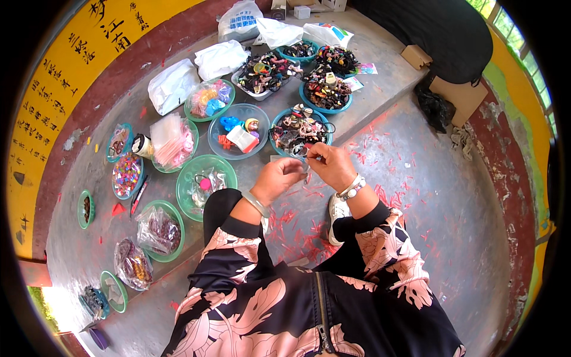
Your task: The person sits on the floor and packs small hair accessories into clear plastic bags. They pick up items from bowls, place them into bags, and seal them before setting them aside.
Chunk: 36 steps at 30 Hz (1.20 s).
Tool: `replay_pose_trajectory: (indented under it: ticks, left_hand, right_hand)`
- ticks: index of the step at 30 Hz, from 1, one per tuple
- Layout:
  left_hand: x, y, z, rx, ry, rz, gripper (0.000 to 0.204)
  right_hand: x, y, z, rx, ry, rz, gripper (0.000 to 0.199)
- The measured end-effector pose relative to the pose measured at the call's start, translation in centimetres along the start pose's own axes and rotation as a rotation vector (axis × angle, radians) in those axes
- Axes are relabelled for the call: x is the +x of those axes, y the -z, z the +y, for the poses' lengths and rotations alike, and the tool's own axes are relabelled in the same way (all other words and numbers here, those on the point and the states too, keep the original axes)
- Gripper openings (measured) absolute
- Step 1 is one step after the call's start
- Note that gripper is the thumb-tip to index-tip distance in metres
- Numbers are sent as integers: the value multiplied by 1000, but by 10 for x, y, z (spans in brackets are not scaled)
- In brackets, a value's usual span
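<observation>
My left hand (278, 181) and my right hand (333, 169) meet in front of my knees, fingers bent and fingertips close together. Something small and pale, with a bit of red by the right fingertips, is between them; it is too small to name. Just beyond the fingers, a blue basin (275, 140) holds a heap of dark and pink hair ties (300, 128). To the left of it a clear basin (215, 143) contains a blue toy-like thing (231, 122) and a white and red packet (242, 139).
More basins of hair ties (326, 95) stand farther back, near white bags (221, 59). On the left are a green basin (181, 190), pink-edged clear bags (171, 140), colourful small pieces (126, 174) and a pen (139, 197). Red scraps (291, 229) litter the floor around my shoes.
</observation>
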State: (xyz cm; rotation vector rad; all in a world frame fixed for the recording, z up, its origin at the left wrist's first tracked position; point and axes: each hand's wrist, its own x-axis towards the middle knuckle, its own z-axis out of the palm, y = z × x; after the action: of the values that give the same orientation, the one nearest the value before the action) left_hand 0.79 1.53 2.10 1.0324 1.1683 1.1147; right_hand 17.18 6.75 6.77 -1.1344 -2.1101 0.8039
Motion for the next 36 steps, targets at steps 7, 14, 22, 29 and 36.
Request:
replay_pose_trajectory:
  ticks: [7,14,22,29,36]
  left_hand:
    - [4,6,-9,102,-36,-121,16]
    - [5,10,-19,126,-79,-168,16]
    - [-4,4,0,131,16,-216,25]
    - [-1,6,-8,92,19,-247,26]
    - [2,7,-11,589,-318,-105,32]
  right_hand:
    - [-3,1,-1,72,-2,-157,12]
    - [-3,4,-5,153,-41,-273,12]
    - [-4,9,-8,195,-159,-375,15]
    - [-5,9,-4,179,-134,-395,17]
    - [-7,0,13,-108,249,-236,18]
